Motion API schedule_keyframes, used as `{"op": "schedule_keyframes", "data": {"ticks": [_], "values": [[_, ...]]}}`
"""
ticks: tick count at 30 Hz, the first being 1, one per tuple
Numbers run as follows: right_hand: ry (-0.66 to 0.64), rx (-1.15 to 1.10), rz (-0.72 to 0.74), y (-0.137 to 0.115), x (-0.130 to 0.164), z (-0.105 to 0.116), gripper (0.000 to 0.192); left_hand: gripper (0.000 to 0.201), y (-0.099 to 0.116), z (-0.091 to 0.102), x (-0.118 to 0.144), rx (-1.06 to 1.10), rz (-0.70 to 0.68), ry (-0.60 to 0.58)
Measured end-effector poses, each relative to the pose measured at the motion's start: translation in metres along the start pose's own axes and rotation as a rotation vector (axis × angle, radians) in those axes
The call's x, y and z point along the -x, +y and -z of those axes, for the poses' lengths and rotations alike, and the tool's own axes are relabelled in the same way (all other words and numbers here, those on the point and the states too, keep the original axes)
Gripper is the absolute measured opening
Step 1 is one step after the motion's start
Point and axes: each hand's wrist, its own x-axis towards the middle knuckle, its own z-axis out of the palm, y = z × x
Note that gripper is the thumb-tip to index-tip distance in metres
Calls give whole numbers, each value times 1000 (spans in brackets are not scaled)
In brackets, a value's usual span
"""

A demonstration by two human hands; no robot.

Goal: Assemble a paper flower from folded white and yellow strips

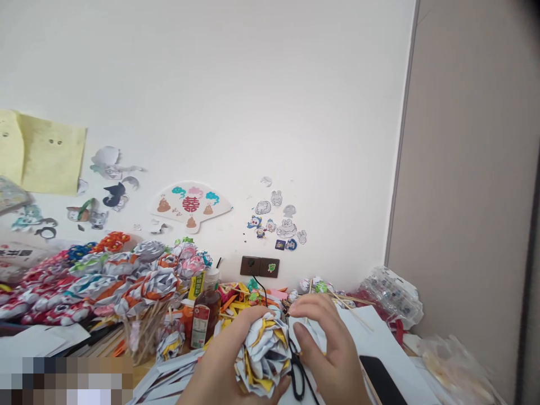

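Note:
My left hand [228,360] is closed around a paper flower [265,357] with white and yellow folded petals, low in the middle of the head view. Just to its right, my right hand [329,349] is raised with fingers curved and apart, and I see nothing between them. Scissors [297,378] with black handles lie on the table between the two hands, partly hidden. A black phone [382,379] lies on white paper [358,326] to the right of my right hand.
Piled paper flowers [105,281] crowd the left side. A brown bottle [206,309] stands behind my left hand, beside a container of sticks [141,337]. A cable runs from the wall socket [259,266]. Plastic packaging [392,298] and a clear bag [458,365] lie at right.

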Motion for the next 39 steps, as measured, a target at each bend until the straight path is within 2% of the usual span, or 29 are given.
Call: {"op": "schedule_keyframes", "data": {"ticks": [4,7,11,16,19,22,24,26,29,32,36,39], "values": [[-86,118,223,-12,-3,16,27,45,-4,-5,1,-29,50,-87],[-163,205,334,-18,-5,21,29,46,-7,-7,3,-37,51,-116],[-213,257,379,-20,-6,20,28,48,-10,-8,5,-70,21,-122],[-179,269,378,-21,-5,19,26,39,-8,-5,1,-117,44,-198],[-130,253,277,-16,-5,21,24,41,-7,1,-4,-151,95,-178],[-173,235,38,-3,-5,25,18,36,-8,8,-11,-200,96,-134],[-321,248,-164,8,-3,25,15,34,-8,13,-14,-216,84,-119],[-539,287,-326,22,4,20,18,34,-8,16,-16,-228,83,-97],[-898,319,-333,44,25,0,25,29,-8,17,-18,-255,112,-56],[-1078,267,-329,61,50,-31,25,29,-10,18,-18,-300,107,-49],[-1124,306,-384,72,76,-66,22,34,-16,17,-18,-322,72,-76],[-995,417,-477,70,87,-77,16,35,-17,15,-18,-328,60,-64]]}}
